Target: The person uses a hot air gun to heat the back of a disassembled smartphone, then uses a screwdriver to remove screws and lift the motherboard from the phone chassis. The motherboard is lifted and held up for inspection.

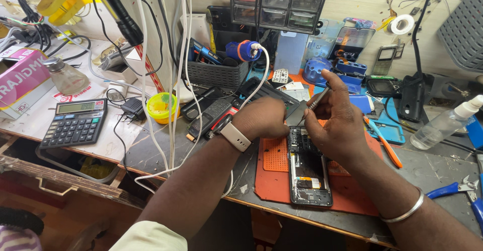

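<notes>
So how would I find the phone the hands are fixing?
Look at the orange mat on the dark workbench. Between the left hand and right hand lies the opened phone. Unlike the closed black phones nearby, its insides show.

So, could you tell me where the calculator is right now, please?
In the head view the calculator lies at the left of the bench, in front of a glass bottle and left of a small yellow cup.
</notes>
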